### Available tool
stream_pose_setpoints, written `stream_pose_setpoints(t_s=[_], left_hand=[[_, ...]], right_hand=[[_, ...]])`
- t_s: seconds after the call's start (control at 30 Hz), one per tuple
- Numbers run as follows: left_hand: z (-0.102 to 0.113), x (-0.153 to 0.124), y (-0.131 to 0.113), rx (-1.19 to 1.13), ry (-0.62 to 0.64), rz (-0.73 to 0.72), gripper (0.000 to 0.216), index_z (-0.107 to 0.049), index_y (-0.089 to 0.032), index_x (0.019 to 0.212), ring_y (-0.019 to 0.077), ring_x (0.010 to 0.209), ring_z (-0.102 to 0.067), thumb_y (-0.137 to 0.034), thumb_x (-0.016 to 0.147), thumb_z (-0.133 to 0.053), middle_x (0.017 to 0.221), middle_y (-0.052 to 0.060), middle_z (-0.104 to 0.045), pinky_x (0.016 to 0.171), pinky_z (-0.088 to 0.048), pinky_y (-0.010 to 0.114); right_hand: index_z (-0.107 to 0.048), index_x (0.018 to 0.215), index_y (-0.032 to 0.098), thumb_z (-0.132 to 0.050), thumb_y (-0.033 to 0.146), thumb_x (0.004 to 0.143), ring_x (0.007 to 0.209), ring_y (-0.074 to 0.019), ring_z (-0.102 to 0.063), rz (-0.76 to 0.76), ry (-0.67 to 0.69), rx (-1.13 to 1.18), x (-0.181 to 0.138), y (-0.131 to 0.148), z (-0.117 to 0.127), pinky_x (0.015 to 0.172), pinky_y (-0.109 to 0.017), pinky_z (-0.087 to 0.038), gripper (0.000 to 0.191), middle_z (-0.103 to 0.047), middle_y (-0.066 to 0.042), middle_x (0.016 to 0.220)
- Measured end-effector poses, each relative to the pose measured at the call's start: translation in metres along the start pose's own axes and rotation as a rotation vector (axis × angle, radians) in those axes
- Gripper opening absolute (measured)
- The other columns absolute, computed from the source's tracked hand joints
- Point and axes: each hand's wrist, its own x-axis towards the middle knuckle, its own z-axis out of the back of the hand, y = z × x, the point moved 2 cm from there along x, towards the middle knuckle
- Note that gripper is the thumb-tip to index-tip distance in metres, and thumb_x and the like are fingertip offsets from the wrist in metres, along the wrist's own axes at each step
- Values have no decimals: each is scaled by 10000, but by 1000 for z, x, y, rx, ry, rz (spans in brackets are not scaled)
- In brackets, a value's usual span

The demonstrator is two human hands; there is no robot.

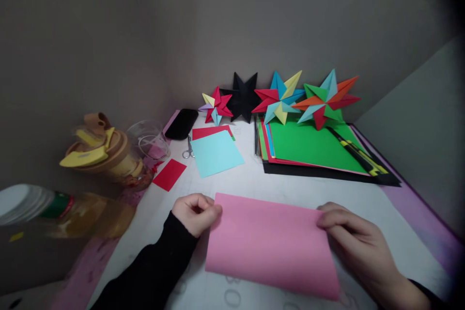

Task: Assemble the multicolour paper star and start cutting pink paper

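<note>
A sheet of pink paper point(271, 247) is held up over the white table cover, bowed slightly, with its near edge toward me. My left hand point(198, 213) pinches its left edge near the upper corner, thumb on top. At the upper right corner my right hand point(358, 237) grips the sheet between thumb and fingers. Beyond the pink paper lie a light blue square point(217, 152) and a small red piece of paper point(170, 175). Small scissors point(188, 151) are partly covered by the light blue square.
Folded paper stars, including a black one point(244, 98), lean against the wall. A stack of coloured sheets point(305, 145) carries a yellow-black utility knife point(358, 152). On the left are a phone point(181, 124), a clear cup point(150, 140), a lidded tumbler point(105, 155) and a jar point(83, 213).
</note>
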Motion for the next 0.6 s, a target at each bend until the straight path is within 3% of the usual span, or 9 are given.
stream_pose_setpoints(t_s=[0.27,0.37,0.47,0.6], left_hand=[[-2,0,1,-61,19,-6,303,-412,-180,480,53,409,-418,-170,553,-706,469,-51,-530,426,-298,190],[-1,0,1,-71,37,-36,226,-516,-178,676,48,408,-404,-152,555,-704,488,-83,-520,438,-295,181],[-1,-2,-1,-18,93,-101,319,-624,-155,902,46,423,-385,-159,588,-681,516,-88,-498,452,-284,190],[1,-5,-4,30,161,-79,313,-682,-130,917,38,435,-369,-157,605,-669,523,-80,-471,469,-285,200]], right_hand=[[-655,781,267,-556,187,859,728,-177,-573,20,17,1,2,-1,0,643,-290,-432,149,-607,-16,761],[-654,783,267,-555,186,860,725,-176,-568,16,19,8,1,-2,1,637,-289,-429,150,-603,-16,762],[-654,780,266,-556,180,859,725,-173,-563,18,16,11,1,-2,2,630,-285,-424,153,-600,-15,760],[-652,778,267,-555,176,862,730,-171,-561,20,8,10,1,-2,2,638,-286,-421,157,-599,-13,759]])
